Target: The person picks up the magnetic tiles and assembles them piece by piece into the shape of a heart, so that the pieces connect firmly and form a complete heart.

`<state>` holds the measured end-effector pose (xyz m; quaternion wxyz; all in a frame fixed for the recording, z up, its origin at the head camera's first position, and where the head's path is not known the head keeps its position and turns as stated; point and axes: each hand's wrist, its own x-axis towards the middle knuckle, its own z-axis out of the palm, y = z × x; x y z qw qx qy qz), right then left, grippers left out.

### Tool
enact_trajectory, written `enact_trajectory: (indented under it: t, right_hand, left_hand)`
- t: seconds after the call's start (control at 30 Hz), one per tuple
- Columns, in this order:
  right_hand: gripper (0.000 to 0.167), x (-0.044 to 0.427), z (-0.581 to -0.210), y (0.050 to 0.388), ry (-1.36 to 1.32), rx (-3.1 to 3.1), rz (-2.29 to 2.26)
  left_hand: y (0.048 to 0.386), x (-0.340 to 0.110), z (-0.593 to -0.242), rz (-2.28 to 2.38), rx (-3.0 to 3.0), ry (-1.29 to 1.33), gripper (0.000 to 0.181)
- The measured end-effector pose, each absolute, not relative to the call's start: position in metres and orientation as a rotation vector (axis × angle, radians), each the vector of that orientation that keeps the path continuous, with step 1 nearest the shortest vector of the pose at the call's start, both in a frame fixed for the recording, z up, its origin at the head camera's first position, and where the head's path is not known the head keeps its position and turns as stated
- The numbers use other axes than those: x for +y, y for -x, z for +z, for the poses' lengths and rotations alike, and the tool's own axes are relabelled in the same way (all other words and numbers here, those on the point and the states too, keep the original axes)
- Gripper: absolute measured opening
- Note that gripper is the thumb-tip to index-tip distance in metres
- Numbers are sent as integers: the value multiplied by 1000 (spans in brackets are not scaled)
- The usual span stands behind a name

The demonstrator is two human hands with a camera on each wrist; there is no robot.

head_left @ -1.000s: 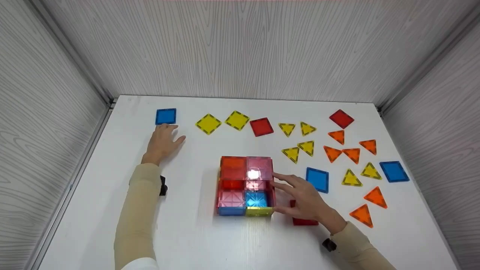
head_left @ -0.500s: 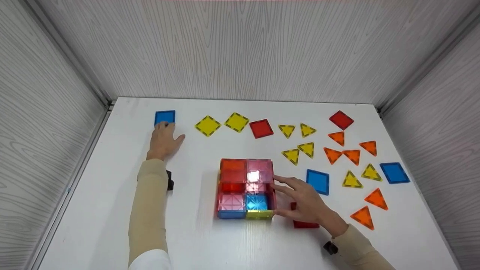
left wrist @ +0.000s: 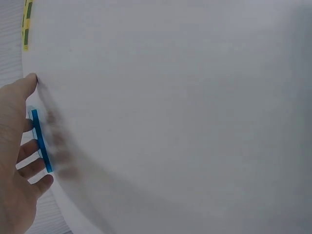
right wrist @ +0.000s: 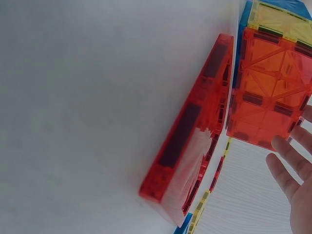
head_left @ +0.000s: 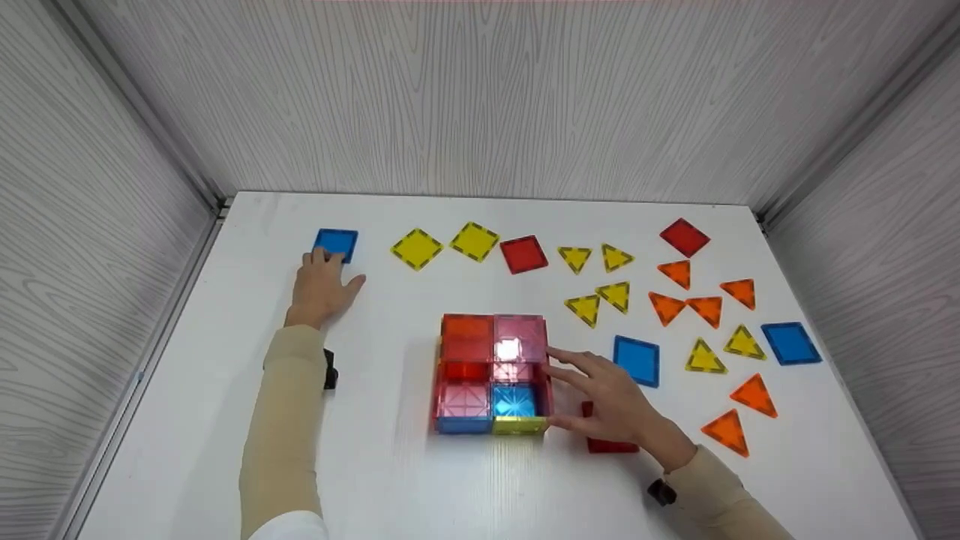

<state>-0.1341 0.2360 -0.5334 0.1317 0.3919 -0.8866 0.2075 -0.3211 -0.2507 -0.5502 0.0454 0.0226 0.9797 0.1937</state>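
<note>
Okay, blue tile (head_left: 339,241) lies flat at the table's (head_left: 382,360) far left; it's square, sides about equal, far edge nearly parallel to the table's back edge, side edges leaning right as they go away from you. Your left hand (head_left: 321,289) has its fingertips over the tile's near edge, thumb spread off to the right, no pinch; most of the tile sits beyond the fingers. Your right hand (head_left: 615,397) has fingers and thumb apart, tips at the box's (head_left: 469,337) right side, red tile (head_left: 611,445) partly under the palm.
</note>
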Motion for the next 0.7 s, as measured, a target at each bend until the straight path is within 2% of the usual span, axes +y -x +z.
enact_trajectory:
  t: [0.2, 0.4, 0.7]
  right_hand:
    - [74, 236, -534, 135, -1159, -2560, 617]
    - [73, 237, -535, 136, -1157, -2545, 609]
    - [72, 237, -535, 135, -1147, -2564, 607]
  left_hand:
    - [304, -247, -549, 551, 2998, -111, 72]
    - [309, -247, -550, 612, 3046, -99, 64]
    - [327, -245, -557, 690, 3029, 91, 78]
